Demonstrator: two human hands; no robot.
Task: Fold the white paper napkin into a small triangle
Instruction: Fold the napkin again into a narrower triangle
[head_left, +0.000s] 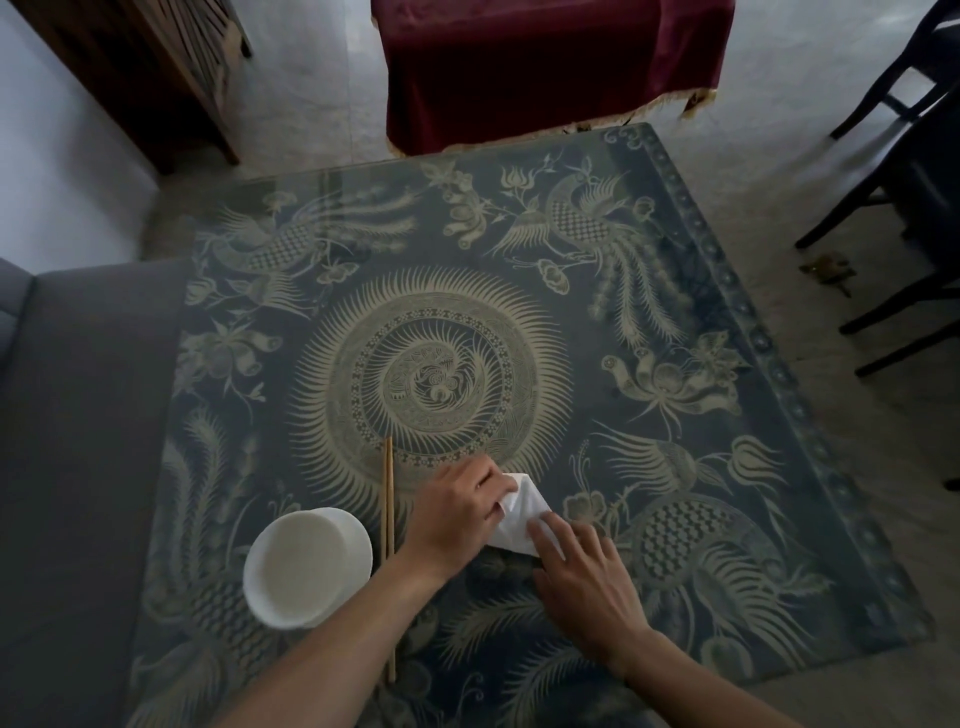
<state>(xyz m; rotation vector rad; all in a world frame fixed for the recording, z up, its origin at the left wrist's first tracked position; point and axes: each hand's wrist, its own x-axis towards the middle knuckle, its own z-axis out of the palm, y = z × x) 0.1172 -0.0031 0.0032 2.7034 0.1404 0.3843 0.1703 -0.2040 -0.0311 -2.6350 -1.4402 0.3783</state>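
Note:
The white paper napkin (522, 512) lies partly folded on the patterned table (727, 519), near its front middle. Its visible part forms a rough diamond with a crease down the middle. My left hand (457, 514) covers the napkin's left side, and its curled fingers pinch the left edge. My right hand (582, 577) comes in from the lower right, with straight fingers pressing flat on the napkin's lower right corner. Both hands hide the napkin's lower and left parts.
A white bowl (306, 566) stands left of my left forearm. A pair of wooden chopsticks (388, 519) lies between the bowl and my left hand. A grey sofa (78, 467) borders the table's left side. Dark chairs (909, 208) stand at the right, a red-draped stand (545, 67) behind.

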